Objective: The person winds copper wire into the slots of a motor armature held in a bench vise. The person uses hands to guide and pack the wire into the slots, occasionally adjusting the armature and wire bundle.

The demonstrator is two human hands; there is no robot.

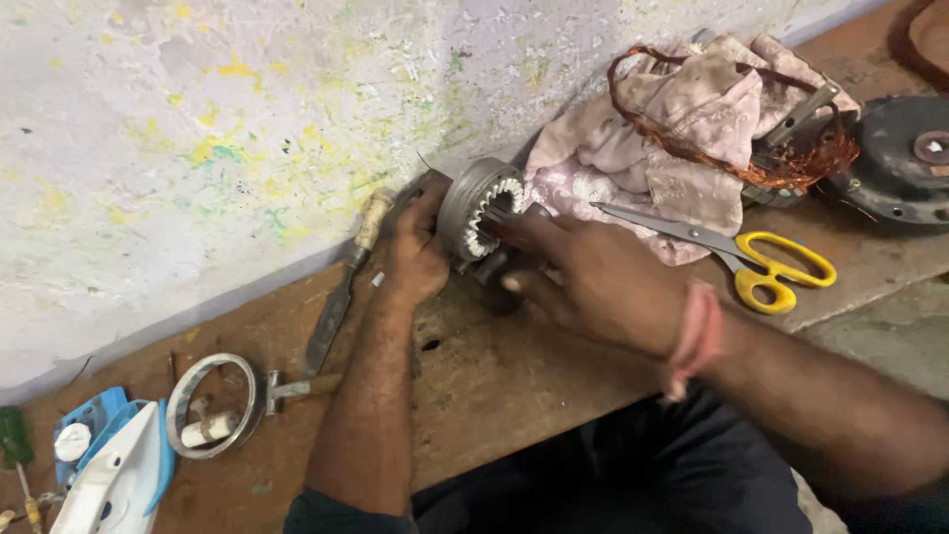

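While both hands grip, stator (481, 208) abuts wall (198, 148)

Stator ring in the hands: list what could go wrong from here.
1. The stator ring stands on edge near the wall, steadied by the left hand; it may roll or tip if that hold loosens.
2. The right hand has fingers at the toothed slots, which could nick them.
3. The yellow-handled scissors lie open beside the right wrist; a backward move might catch the blades.

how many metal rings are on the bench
2: one toothed metal ring held upright between the left hand and right hand by the wall; one flat ring lying near the bench's left end. Others may be hidden.
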